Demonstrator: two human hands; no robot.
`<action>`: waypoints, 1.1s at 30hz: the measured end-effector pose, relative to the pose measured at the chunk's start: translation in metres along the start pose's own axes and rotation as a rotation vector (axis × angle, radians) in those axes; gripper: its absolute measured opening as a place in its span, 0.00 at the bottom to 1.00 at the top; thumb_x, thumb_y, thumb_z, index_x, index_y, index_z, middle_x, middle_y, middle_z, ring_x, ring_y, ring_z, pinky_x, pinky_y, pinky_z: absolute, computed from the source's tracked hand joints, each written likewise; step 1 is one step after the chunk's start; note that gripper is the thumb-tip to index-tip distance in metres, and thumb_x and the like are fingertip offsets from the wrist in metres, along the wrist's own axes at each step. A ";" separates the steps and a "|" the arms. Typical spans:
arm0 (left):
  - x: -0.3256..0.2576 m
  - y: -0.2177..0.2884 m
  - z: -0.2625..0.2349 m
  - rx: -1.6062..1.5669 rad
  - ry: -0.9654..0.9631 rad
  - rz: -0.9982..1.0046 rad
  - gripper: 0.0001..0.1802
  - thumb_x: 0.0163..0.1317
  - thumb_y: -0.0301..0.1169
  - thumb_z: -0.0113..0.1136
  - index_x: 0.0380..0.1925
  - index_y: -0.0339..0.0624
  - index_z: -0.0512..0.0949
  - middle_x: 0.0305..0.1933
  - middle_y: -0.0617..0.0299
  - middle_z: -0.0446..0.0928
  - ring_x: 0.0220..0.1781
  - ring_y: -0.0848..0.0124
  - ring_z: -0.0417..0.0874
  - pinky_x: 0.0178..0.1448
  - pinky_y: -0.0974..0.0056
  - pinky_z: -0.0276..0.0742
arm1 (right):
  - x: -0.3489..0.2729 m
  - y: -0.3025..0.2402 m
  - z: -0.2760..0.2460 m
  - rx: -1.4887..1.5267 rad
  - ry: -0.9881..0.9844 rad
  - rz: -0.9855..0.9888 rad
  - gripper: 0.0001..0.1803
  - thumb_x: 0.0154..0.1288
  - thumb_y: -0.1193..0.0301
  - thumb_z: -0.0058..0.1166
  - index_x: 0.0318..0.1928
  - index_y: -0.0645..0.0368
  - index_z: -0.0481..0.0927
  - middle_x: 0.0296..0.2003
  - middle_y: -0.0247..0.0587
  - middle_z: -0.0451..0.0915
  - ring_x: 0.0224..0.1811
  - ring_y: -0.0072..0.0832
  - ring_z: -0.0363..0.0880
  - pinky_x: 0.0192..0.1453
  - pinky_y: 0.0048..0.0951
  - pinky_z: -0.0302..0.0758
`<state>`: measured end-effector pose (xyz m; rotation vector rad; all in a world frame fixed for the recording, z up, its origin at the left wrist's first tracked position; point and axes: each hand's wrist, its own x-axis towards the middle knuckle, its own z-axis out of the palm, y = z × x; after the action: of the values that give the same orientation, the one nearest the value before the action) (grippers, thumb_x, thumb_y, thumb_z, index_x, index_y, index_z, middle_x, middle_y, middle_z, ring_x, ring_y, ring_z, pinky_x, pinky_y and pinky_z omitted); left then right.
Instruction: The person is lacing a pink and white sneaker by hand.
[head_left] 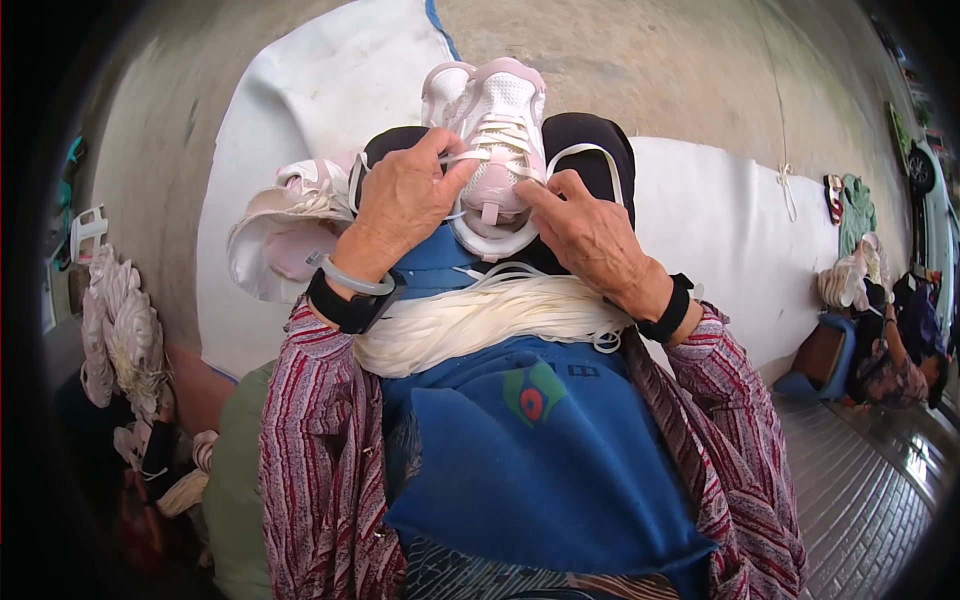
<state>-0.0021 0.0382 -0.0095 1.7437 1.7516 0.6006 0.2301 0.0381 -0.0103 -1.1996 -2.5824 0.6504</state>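
Note:
A white and pale pink sneaker (503, 110) rests between my knees, its heel end toward me. White laces cross its upper part, and a shoelace (470, 156) runs out at the left to my left hand (405, 200), which pinches it between thumb and fingertips. On the other side my right hand (592, 235) is closed by the tongue, gripping the other lace end; a loop of that lace arches over my right knee. Behind the sneaker, partly hidden, stands a second matching shoe (440, 90). Across my lap lies a thick bundle of white shoelaces (490, 322).
Beside my left knee, more white and pink shoes lie in a round white wrapping (250, 245). A white sheet (290, 90) covers the floor ahead, another (720, 230) the right. Shoe piles (125, 330) stand far left. At far right a person (900, 370) sits near a blue chair (810, 355).

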 end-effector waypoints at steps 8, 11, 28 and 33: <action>0.009 -0.003 0.004 -0.110 -0.051 -0.068 0.10 0.61 0.30 0.62 0.39 0.37 0.75 0.19 0.70 0.67 0.22 0.80 0.64 0.27 0.70 0.63 | -0.018 0.003 0.003 0.026 -0.167 0.020 0.16 0.61 0.68 0.60 0.50 0.49 0.76 0.43 0.42 0.72 0.33 0.39 0.81 0.35 0.37 0.79; 0.009 0.003 0.007 -0.151 -0.013 0.007 0.09 0.61 0.31 0.60 0.40 0.42 0.75 0.19 0.57 0.72 0.20 0.68 0.74 0.30 0.63 0.72 | -0.023 0.003 0.000 0.110 -0.143 0.000 0.15 0.61 0.66 0.60 0.49 0.50 0.77 0.45 0.42 0.72 0.33 0.40 0.81 0.37 0.37 0.79; 0.011 0.004 0.017 -0.103 0.078 0.048 0.09 0.62 0.30 0.63 0.41 0.41 0.78 0.16 0.66 0.64 0.20 0.78 0.64 0.25 0.69 0.64 | 0.058 0.007 0.001 -0.065 0.179 -0.003 0.06 0.58 0.71 0.55 0.29 0.60 0.79 0.32 0.47 0.78 0.26 0.42 0.83 0.27 0.37 0.77; 0.009 0.006 0.004 -0.045 0.104 0.108 0.11 0.59 0.32 0.63 0.41 0.42 0.77 0.21 0.51 0.76 0.24 0.53 0.80 0.29 0.55 0.73 | 0.069 -0.023 -0.012 -0.401 0.085 -0.071 0.04 0.50 0.71 0.57 0.26 0.58 0.81 0.29 0.45 0.77 0.24 0.35 0.82 0.25 0.33 0.76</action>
<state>0.0054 0.0474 -0.0086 1.8133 1.7073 0.7844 0.1749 0.0817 0.0116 -1.2010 -2.7467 0.0610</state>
